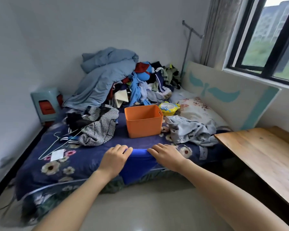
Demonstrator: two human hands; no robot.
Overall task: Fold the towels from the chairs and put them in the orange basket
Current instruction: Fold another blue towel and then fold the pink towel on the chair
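A bright blue towel (pixel 138 165) lies on the near edge of the bed and hangs a little over its side. My left hand (pixel 114 158) holds its left top corner, fingers curled over the folded edge. My right hand (pixel 167 155) holds the right top corner the same way. The towel's top edge bulges up between the two hands. The orange basket (pixel 143 121) stands upright and looks empty on the bed, just beyond my hands.
The bed (pixel 40 174) has a dark floral sheet. A checked garment (pixel 98 129), a wire hanger (pixel 57 145) and grey clothes (pixel 190 130) flank the basket. A clothes pile and blue duvet (pixel 103 77) fill the far end. A wooden table (pixel 260 155) stands right.
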